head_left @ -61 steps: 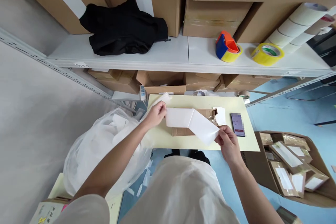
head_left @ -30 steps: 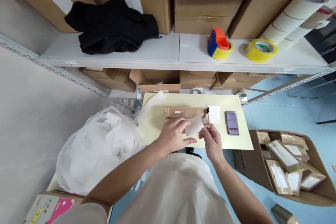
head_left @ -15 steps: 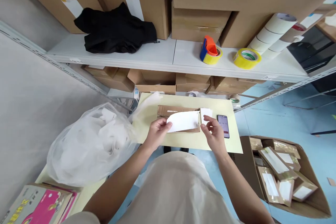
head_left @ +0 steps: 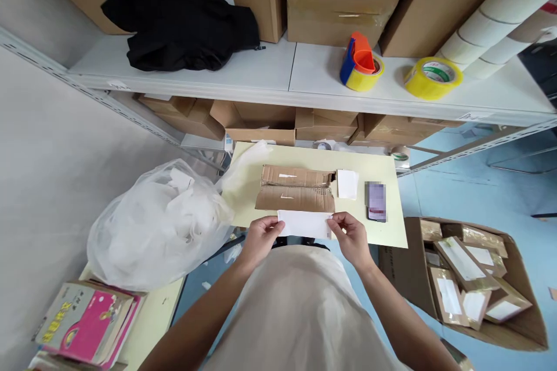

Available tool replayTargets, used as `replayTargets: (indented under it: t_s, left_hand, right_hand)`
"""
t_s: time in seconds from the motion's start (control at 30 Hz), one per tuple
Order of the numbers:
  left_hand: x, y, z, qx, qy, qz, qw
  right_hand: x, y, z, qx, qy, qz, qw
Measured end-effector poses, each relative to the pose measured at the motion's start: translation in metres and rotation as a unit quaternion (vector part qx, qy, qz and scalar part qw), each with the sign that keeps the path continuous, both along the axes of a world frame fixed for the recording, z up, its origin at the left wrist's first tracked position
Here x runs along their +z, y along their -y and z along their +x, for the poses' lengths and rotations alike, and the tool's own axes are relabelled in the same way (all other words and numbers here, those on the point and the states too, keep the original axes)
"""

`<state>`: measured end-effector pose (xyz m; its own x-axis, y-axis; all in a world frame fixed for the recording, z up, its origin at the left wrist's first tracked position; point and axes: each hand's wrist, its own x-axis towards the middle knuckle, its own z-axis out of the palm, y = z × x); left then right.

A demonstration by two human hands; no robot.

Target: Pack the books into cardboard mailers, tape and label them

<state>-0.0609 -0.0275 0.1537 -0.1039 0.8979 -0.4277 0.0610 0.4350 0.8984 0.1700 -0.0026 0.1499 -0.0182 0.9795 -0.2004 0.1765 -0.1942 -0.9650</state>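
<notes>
A white paper label [head_left: 304, 224] is stretched flat between my two hands, over the near edge of the small table. My left hand [head_left: 261, 237] pinches its left end, and my right hand [head_left: 350, 236] pinches the right end. Just beyond the label lies a brown cardboard box [head_left: 296, 188] with a seam along its middle and small white marks on top. To the right of the box rests a small stack of white labels [head_left: 347, 184]. A phone [head_left: 376, 202] lies farther right on the table.
A clear plastic bag of white scraps [head_left: 156, 232] bulges at the left, above some books [head_left: 87, 319]. On the right, a large carton [head_left: 528, 301] holds several taped parcels. The shelf [head_left: 270, 78] ahead carries yellow tape [head_left: 434, 77], a tape dispenser [head_left: 361, 64] and black cloth [head_left: 187, 23].
My right hand has taken hold of the label's free right end. Both hands have brought the label nearer to me, off the box, which now shows fully. The view has shifted slightly.
</notes>
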Motion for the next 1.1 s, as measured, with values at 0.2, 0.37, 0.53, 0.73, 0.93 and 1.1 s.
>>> replayTargets:
  t_s: [0.2, 0.37, 0.53, 0.73, 0.93, 1.1]
  left_hand:
    - [-0.014, -0.013, -0.008, 0.043, -0.043, 0.03, 0.998]
    - [-0.014, -0.047, -0.018, 0.032, -0.082, 0.053, 0.995]
    - [-0.022, -0.078, -0.031, -0.002, -0.146, 0.053, 0.988]
    - [-0.048, -0.108, -0.04, -0.018, -0.141, 0.014, 0.99]
    - [-0.055, -0.116, -0.041, -0.032, -0.198, -0.006, 0.98]
    - [-0.048, -0.114, -0.039, -0.06, -0.263, -0.005, 0.963]
  right_hand:
    - [-0.005, -0.014, -0.012, -0.005, 0.009, -0.02, 1.0]
    - [-0.013, -0.045, -0.026, -0.013, -0.038, -0.038, 0.998]
    - [-0.028, -0.075, -0.031, 0.0, 0.012, -0.056, 0.998]
    - [-0.042, -0.097, -0.034, 0.012, 0.163, -0.023, 0.986]
    - [-0.045, -0.099, -0.039, 0.026, 0.263, 0.002, 0.964]
    - [-0.046, -0.099, -0.042, 0.037, 0.325, 0.014, 0.945]
